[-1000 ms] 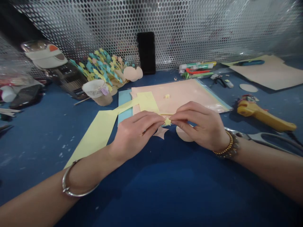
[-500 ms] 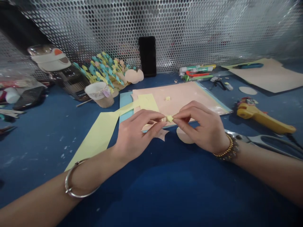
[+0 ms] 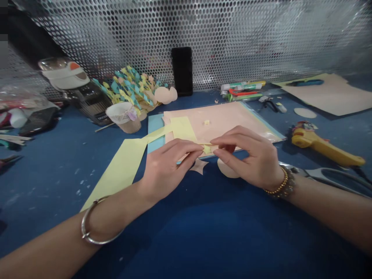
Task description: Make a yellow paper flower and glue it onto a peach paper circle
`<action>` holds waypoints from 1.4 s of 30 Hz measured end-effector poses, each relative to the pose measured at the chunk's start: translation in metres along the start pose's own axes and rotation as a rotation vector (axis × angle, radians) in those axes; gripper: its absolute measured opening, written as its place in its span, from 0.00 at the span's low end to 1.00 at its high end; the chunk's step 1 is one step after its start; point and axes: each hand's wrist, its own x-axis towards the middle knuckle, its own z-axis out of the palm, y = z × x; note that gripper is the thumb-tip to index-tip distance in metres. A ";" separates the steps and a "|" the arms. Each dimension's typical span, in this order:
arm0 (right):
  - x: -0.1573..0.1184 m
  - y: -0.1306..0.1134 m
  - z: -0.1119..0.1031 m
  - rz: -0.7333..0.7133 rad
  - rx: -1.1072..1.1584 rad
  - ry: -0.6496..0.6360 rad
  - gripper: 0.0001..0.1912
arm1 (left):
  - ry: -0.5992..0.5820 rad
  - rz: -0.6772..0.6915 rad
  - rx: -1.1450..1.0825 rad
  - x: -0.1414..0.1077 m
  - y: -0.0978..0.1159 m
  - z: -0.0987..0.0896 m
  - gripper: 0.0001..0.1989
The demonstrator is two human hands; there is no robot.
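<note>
Right hand (image 3: 250, 157) and left hand (image 3: 170, 166) pinch small yellow paper piece (image 3: 207, 149) between fingertips, just above pink sheet (image 3: 221, 124) on blue surface (image 3: 58, 186); glue sticks (image 3: 241, 86) beyond, labels too small to read.

Pretty sure this is a papercraft workbench, lol. The blue table (image 3: 58, 186) is flecked with scraps and covered in craft gear: paper cutouts (image 3: 199, 166), yellow paper strips (image 3: 120, 170), glue sticks (image 3: 242, 86), a yellow-handled rotary cutter (image 3: 327, 145) and scissors (image 3: 328, 174), with a perforated metal screen (image 3: 232, 38) behind.
</note>
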 end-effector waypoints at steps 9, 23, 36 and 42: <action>-0.002 0.001 0.000 -0.075 -0.046 -0.039 0.05 | -0.033 0.025 0.000 -0.001 0.000 0.001 0.03; 0.000 -0.002 0.000 -0.021 -0.107 -0.011 0.04 | -0.032 -0.084 -0.026 0.002 0.007 -0.001 0.03; 0.000 0.000 -0.001 0.009 -0.049 -0.010 0.06 | -0.025 -0.010 -0.023 -0.001 0.001 0.000 0.04; -0.002 0.002 0.000 -0.050 -0.085 -0.029 0.06 | -0.042 0.034 -0.039 -0.003 0.001 0.000 0.05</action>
